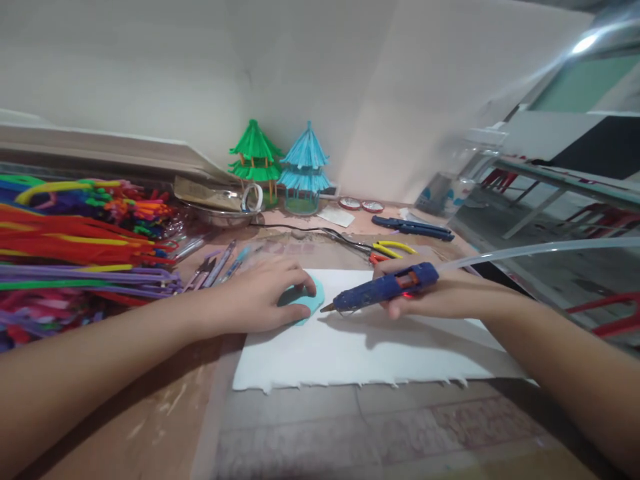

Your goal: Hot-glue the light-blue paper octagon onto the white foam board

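**Hands at a craft table: one pressed a turquoise shape, the other held a hot glue gun**

Seen from a head-worn camera, two bare forearms reached in from the bottom corners over a brown worktable [150, 413].

The left hand [260, 297] lay palm down with its fingers loosely extended, not gripping. It rested on top of a small turquoise piece [314, 301], covering most of it. What the piece was made of could not be told. It lay at the far left corner of a white sheet [370, 353] spread in the middle of the table.

The right hand [440, 297] was closed around a blue hot glue gun [385, 289], held almost level just above the sheet. Its nozzle pointed left, close to the turquoise piece but not touching it. A long translucent glue stick [540, 250] trailed from the back of the gun to the right.

On the left lay a heap of pipe cleaners [75, 247] in many colours. Against the wall stood a green pagoda model [255, 160] and, just beside it, a blue pagoda model [304, 167], with a metal bowl [225, 215] to their left. Beyond the sheet lay yellow-handled pliers [395, 248].
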Available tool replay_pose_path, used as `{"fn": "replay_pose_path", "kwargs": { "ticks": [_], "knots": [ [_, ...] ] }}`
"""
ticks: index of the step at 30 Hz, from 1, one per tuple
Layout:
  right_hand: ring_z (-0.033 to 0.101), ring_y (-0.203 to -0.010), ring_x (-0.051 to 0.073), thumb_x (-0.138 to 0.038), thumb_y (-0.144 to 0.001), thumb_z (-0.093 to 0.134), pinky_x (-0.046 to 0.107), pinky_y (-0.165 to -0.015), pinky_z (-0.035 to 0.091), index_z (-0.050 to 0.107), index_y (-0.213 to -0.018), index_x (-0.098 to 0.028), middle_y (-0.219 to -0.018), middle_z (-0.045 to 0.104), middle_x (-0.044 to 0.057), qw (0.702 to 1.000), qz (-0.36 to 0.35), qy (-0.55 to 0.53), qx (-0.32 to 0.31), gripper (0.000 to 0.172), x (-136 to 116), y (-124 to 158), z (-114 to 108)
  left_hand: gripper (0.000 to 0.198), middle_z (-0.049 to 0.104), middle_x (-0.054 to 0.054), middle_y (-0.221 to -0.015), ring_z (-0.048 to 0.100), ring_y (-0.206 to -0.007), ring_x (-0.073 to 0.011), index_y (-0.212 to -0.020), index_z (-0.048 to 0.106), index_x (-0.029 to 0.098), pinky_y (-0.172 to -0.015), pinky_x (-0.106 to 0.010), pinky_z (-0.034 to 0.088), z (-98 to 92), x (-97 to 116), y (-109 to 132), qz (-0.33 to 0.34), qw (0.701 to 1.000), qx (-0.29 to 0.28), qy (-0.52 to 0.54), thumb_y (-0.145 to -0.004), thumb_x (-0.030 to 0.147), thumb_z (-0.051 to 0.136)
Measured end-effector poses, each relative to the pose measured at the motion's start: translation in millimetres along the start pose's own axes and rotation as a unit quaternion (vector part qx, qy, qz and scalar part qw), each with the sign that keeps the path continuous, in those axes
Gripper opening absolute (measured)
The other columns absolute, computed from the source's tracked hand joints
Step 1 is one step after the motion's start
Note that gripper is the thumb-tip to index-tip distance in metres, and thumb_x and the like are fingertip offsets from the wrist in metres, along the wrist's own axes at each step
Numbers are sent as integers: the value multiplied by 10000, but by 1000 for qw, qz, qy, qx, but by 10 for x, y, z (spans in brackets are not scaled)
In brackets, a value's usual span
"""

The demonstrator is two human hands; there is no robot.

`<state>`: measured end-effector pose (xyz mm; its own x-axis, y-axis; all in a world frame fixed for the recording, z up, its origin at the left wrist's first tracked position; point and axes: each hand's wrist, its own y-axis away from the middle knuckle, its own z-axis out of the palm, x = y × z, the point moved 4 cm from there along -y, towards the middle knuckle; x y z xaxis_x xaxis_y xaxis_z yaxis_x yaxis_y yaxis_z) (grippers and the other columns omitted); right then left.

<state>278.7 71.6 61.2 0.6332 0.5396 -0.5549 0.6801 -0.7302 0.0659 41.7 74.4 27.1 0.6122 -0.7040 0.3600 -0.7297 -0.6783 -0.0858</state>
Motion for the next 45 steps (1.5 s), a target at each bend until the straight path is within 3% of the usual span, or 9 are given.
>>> {"fn": "replay_pose_path", "kwargs": {
  "ticks": [3,12,17,25,35,45],
  "knots": [
    [461,-597,136,-734,-770,682,251,-501,337,593,-797,-205,-674,541,-17,998,15,-52,-28,537,-15,-25,83,245,662,-83,-1150,586,-1093,-268,-1113,669,211,-968,-402,409,5,-8,-8,17,1000,-8,6,-932,354,587],
    [469,-618,144,-773,-735,703,259,-527,355,630,-829,-207,-672,528,-22,996,42,-69,-40,579,-82,-33,145,254,658,-78,-1137,587,-1074,-253,-1116,672,210,-973,-382,422,-1,-30,-5,30,999,-18,16,-937,368,584],
    [436,-610,141,-687,-772,717,271,-529,349,609,-818,-204,-661,487,-26,994,49,-83,-43,497,-140,-41,159,238,660,-72,-1116,587,-1069,-240,-1110,677,210,-982,-357,438,-15,-35,7,33,999,-18,22,-935,339,581],
    [444,-611,146,-654,-779,723,268,-516,311,580,-766,-214,-669,515,-20,997,40,-52,-43,463,-171,-59,173,238,670,-69,-1117,585,-1081,-248,-1102,682,219,-993,-372,429,1,-14,-11,31,999,-11,11,-898,325,621],
    [464,-596,164,-670,-792,715,296,-528,322,571,-719,-225,-608,527,-14,1000,4,18,17,473,-239,-54,182,285,660,-72,-1111,577,-1056,-248,-1115,685,217,-987,-376,426,16,-30,-26,34,999,-18,3,-901,379,589],
    [481,-618,167,-699,-816,662,291,-531,293,540,-710,-223,-622,527,-5,1000,11,21,13,502,-289,-41,199,288,661,-76,-1104,576,-1059,-251,-1102,677,206,-1009,-379,415,0,-17,-39,42,999,-25,17,-905,389,572]
  ]
}}
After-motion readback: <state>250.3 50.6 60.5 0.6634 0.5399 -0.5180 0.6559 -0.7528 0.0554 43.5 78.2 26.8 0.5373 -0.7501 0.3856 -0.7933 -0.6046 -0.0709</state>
